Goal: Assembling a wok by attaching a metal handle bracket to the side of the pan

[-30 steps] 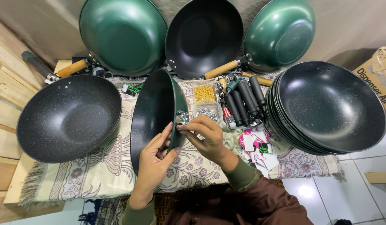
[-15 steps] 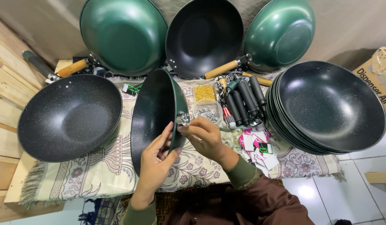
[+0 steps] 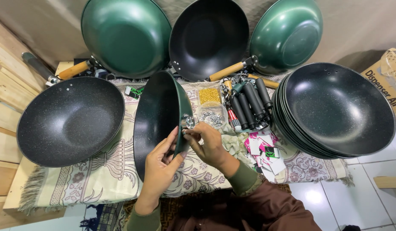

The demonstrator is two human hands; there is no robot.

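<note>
Patterned cloth (image 3: pixel 99 171) covers the bench, with woks leaning on the wall at twelve o'clock. At centre a green wok (image 3: pixel 157 119) stands on edge. The left hand (image 3: pixel 161 164) grips its rim from below; the right hand (image 3: pixel 208 143) pinches a small metal fitting (image 3: pixel 188 122) against the rim. Black handles (image 3: pixel 249 105) lie at two o'clock, stacked black woks (image 3: pixel 339 111) at three.
</note>
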